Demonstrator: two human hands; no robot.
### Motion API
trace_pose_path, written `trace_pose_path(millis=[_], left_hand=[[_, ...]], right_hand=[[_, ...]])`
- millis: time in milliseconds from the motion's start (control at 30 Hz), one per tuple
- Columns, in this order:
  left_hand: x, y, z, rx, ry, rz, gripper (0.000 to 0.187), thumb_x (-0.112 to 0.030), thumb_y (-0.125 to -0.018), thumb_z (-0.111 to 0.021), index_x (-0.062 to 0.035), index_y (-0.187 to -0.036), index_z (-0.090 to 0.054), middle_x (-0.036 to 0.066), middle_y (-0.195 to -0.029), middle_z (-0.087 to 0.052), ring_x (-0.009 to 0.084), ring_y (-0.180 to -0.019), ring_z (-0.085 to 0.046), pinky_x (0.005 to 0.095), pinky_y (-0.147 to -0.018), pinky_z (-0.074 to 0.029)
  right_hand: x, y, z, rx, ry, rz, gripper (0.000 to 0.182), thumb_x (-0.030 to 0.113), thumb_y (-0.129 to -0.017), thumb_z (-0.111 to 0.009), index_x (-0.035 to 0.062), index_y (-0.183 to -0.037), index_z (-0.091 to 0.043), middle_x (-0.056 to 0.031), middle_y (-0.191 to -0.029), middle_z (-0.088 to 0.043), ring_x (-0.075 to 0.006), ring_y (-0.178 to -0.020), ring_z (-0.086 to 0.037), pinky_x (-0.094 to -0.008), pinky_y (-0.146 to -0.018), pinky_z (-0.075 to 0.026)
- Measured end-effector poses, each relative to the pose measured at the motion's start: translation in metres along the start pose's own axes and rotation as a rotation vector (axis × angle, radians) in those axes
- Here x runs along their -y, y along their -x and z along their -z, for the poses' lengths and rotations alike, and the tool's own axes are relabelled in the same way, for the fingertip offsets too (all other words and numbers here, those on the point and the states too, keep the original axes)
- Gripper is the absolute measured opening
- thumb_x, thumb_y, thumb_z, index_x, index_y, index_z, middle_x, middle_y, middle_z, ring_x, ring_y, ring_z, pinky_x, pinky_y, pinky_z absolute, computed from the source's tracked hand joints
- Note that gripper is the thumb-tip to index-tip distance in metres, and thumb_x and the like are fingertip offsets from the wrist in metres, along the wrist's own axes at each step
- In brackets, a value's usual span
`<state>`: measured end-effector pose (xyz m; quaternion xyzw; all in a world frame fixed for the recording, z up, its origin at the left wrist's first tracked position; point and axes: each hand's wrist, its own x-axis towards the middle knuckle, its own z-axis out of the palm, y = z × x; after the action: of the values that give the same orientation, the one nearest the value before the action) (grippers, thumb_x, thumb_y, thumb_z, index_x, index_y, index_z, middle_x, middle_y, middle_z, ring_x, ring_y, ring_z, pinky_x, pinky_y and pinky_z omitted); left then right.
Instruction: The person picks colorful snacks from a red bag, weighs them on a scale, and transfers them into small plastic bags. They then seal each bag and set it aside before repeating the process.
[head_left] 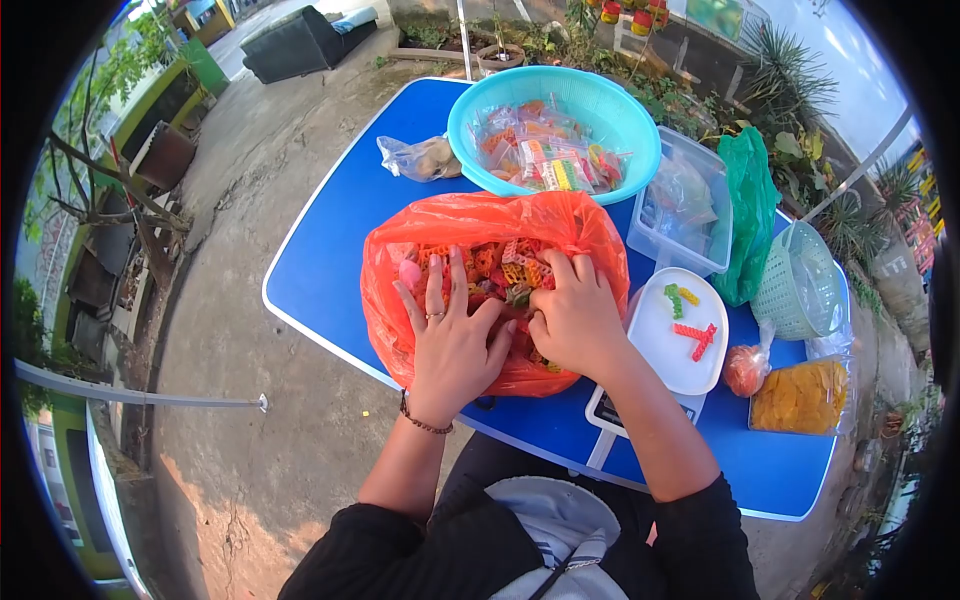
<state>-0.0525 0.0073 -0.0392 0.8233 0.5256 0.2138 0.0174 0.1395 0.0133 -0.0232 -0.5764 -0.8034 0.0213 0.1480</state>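
Orange plastic forms the bag (440, 232) that lies open on the blue table (330, 240), and we see both hands plunged into its mouth. The left hand (452, 335) rests flat on the contents with its fingers spread wide; it wears a ring and a bead bracelet. The right hand (574, 318) sits just beside it, touching it, with the fingers curled down among the coloured crackers (492, 264); we cannot tell whether it has closed on any piece. We judge the step in hand to be sorting through the crackers in the bag. To the right of the right hand stands a white tray (660, 345) on a scale (606, 410), bearing a few green, yellow and red pieces (692, 335). The next move, as we judge it, calls for a light pinch on single pieces, since such crackers look brittle, and a short carry to the right. Beyond the hands stands a turquoise bowl (610, 108) of filled packets, with a clear box (700, 240) and a green bag (752, 200) to its right. Farther right lie a green basket (800, 285) and a packet of yellow chips (800, 398).
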Motion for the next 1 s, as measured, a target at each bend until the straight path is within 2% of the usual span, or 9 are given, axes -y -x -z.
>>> trace_pose_path(millis=[33, 233, 333, 433, 567, 833, 1000], left_hand=[[-0.001, 0.000, 0.001, 0.016, -0.006, 0.009, 0.021, -0.035, -0.090, -0.070, -0.0204, -0.105, -0.074, 0.025, -0.169, -0.020, 0.0450, -0.157, -0.011, 0.0695, -0.122, 0.000], [-0.002, 0.002, 0.000, -0.004, -0.010, 0.048, 0.043, -0.040, -0.086, -0.074, -0.0247, -0.126, -0.073, 0.026, -0.170, -0.016, 0.0441, -0.158, -0.010, 0.0702, -0.121, -0.003], [-0.002, 0.002, 0.000, 0.001, 0.008, 0.042, 0.051, -0.038, -0.081, -0.078, -0.0206, -0.128, -0.072, 0.027, -0.169, -0.017, 0.0457, -0.157, -0.011, 0.0717, -0.120, 0.000], [-0.002, 0.003, 0.001, 0.030, -0.038, 0.054, 0.051, -0.042, -0.083, -0.076, -0.0238, -0.131, -0.071, 0.026, -0.170, -0.014, 0.0431, -0.158, -0.010, 0.0702, -0.121, -0.003], [-0.003, 0.003, 0.000, 0.012, -0.030, 0.047, 0.050, -0.038, -0.081, -0.076, -0.0213, -0.128, -0.072, 0.025, -0.170, -0.015, 0.0430, -0.158, -0.012, 0.0698, -0.122, -0.002], [-0.004, 0.001, 0.003, 0.043, -0.023, 0.045, 0.039, -0.036, -0.079, -0.076, -0.0182, -0.114, -0.075, 0.024, -0.170, -0.018, 0.0429, -0.157, -0.013, 0.0684, -0.123, -0.002], [0.000, 0.002, 0.003, 0.016, 0.022, 0.034, 0.041, -0.033, -0.079, -0.076, -0.0195, -0.117, -0.074, 0.024, -0.170, -0.017, 0.0430, -0.157, -0.014, 0.0673, -0.122, -0.001]], right_hand=[[0.000, 0.000, -0.003, -0.019, -0.018, -0.002, 0.020, 0.020, -0.079, -0.069, 0.0102, -0.093, -0.080, -0.0172, -0.142, -0.053, -0.0366, -0.125, -0.048, -0.0519, -0.100, -0.046], [0.005, 0.000, -0.010, -0.092, -0.078, -0.042, 0.020, 0.020, -0.074, -0.080, 0.0104, -0.092, -0.079, -0.0136, -0.139, -0.053, -0.0340, -0.124, -0.049, -0.0500, -0.101, -0.047], [0.010, -0.004, -0.012, -0.099, -0.037, -0.069, 0.023, 0.022, -0.071, -0.084, 0.0088, -0.089, -0.079, -0.0120, -0.138, -0.054, -0.0331, -0.123, -0.049, -0.0491, -0.098, -0.046], [0.013, -0.008, -0.008, -0.040, 0.017, -0.105, 0.024, 0.025, -0.072, -0.085, 0.0099, -0.090, -0.078, -0.0089, -0.141, -0.052, -0.0323, -0.125, -0.047, -0.0500, -0.100, -0.044], [0.017, -0.013, -0.010, -0.019, 0.061, -0.144, 0.025, 0.027, -0.071, -0.086, 0.0111, -0.088, -0.077, -0.0065, -0.143, -0.050, -0.0309, -0.126, -0.046, -0.0510, -0.101, -0.042], [0.011, -0.008, -0.025, -0.190, -0.047, -0.086, 0.020, 0.021, -0.071, -0.084, 0.0102, -0.086, -0.076, -0.0054, -0.144, -0.050, -0.0319, -0.125, -0.047, -0.0505, -0.101, -0.042], [0.009, -0.006, -0.023, -0.178, -0.070, -0.057, 0.018, 0.020, -0.071, -0.082, 0.0096, -0.086, -0.077, -0.0056, -0.141, -0.054, -0.0300, -0.121, -0.049, -0.0480, -0.098, -0.043]])
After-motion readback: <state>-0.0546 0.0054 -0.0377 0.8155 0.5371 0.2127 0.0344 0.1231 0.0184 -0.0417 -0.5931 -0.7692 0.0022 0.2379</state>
